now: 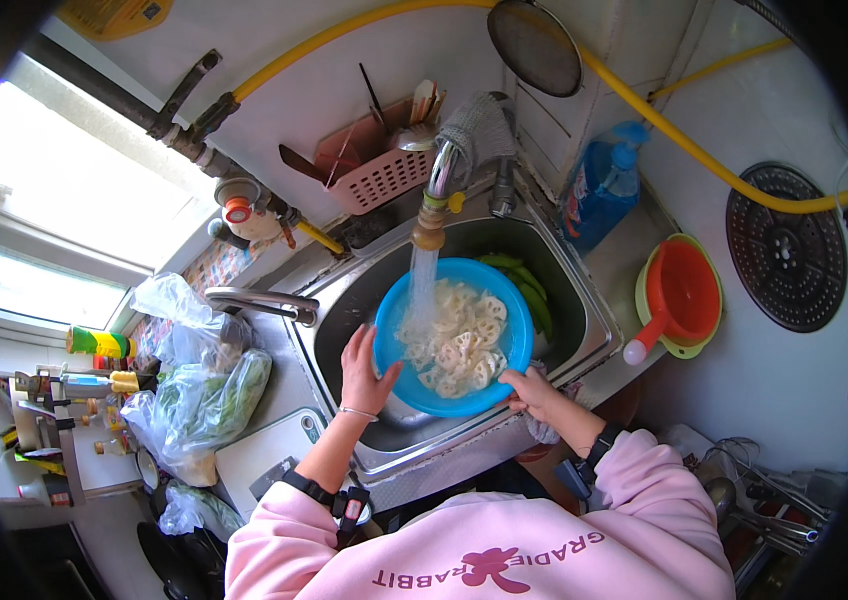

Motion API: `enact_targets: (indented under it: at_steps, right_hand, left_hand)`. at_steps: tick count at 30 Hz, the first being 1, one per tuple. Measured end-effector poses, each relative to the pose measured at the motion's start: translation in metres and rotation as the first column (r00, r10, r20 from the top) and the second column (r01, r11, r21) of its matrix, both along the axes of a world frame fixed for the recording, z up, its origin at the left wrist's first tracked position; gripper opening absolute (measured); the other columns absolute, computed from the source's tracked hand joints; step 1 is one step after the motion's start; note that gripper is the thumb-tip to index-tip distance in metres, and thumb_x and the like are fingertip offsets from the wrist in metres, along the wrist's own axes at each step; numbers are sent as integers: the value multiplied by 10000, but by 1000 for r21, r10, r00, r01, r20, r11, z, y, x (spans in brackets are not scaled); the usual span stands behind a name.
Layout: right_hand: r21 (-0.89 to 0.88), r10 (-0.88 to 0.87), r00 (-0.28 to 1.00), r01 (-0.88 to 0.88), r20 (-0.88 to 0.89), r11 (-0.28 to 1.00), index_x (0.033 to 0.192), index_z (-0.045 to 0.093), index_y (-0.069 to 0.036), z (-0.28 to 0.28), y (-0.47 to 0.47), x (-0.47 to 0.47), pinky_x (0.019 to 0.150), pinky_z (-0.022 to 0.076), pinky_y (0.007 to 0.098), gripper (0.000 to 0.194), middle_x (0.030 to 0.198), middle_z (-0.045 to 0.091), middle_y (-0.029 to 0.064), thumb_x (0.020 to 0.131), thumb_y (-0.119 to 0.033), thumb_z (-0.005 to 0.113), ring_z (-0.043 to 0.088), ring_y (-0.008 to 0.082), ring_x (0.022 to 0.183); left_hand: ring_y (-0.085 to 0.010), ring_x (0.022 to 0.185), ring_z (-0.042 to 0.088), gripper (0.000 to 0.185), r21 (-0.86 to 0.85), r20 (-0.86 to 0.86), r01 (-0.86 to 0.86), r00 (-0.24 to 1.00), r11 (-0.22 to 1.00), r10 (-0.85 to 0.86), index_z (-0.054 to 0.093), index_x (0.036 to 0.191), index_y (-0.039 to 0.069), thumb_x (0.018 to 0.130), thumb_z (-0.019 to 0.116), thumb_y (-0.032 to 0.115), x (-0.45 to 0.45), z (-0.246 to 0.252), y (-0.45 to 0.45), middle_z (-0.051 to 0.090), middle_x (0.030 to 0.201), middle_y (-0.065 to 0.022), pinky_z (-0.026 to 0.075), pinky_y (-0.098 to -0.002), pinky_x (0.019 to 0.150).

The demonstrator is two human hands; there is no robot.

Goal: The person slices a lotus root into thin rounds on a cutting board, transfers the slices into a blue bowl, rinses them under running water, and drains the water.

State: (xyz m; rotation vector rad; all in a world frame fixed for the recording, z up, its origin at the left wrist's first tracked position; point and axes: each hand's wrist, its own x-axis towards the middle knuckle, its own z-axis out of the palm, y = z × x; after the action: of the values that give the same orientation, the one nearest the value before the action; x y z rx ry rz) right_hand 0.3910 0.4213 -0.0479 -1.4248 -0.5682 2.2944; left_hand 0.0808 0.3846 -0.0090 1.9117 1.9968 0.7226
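A round blue plastic basin (508, 289) sits over the stainless steel sink (341, 300), with sliced lotus root (461, 341) in water inside it. Water runs from the faucet (431, 217) into the basin's left side. My right hand (535, 394) grips the basin's lower right rim, thumb on top and fingers beneath. At the left rim, my left hand (365, 369) has its fingers spread along the outer wall, its thumb near the edge. Behind the basin, long green vegetables (529, 289) lie in the sink, partly hidden.
Plastic bags of vegetables (202, 397) and a white cutting board (266, 457) lie on the left counter. A pink utensil basket (386, 180) stands behind the faucet. At right are a blue pump bottle (600, 191) and a red ladle (683, 281) in a green bowl (643, 300).
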Motion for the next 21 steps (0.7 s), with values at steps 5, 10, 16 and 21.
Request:
enact_targets:
  at_steps: [5, 10, 16, 21]
  right_hand:
    - [-17, 9, 999, -9, -33, 1000, 927, 561, -89, 2, 1, 0, 408, 272, 226, 77, 758, 543, 1, 907, -157, 592, 433, 81, 553]
    - [-34, 70, 997, -71, -8, 997, 1023, 567, -79, 7, 5, -3, 402, 304, 224, 201, 786, 572, 8, 945, -256, 623, 485, 90, 552]
    - [201, -4, 990, -25, 142, 979, 1546, 120, -33, 20, 25, 1, 550, 520, 246, 837, 1321, 555, 208, 975, -416, 598, 703, 224, 892]
    - [233, -67, 979, 20, 194, 972, 1516, 217, -9, 15, 31, 15, 666, 546, 268, 726, 1302, 581, 203, 989, -338, 593, 688, 223, 981]
  left_hand:
    - [-315, 1108, 608, 665, -604, 758, 37, 334, 796, 560, 365, 1440, 68, 882, 711, 173, 2, -17, -22, 558, 1307, -149, 504, -432, 948]
    - [-310, 968, 686, 485, -669, 718, 194, -80, 717, 692, 414, 1351, 5, 896, 580, 14, 23, -22, -37, 613, 1199, -155, 608, -443, 811]
    - [-334, 1019, 659, 499, -639, 756, -2, -181, 769, 629, 414, 1337, -2, 855, 532, -52, 26, -39, -48, 593, 1205, -164, 601, -471, 828]
    - [-342, 1013, 647, 475, -655, 754, -101, -138, 749, 642, 420, 1322, 4, 861, 518, -53, 10, -49, -56, 567, 1215, -170, 597, -484, 807]
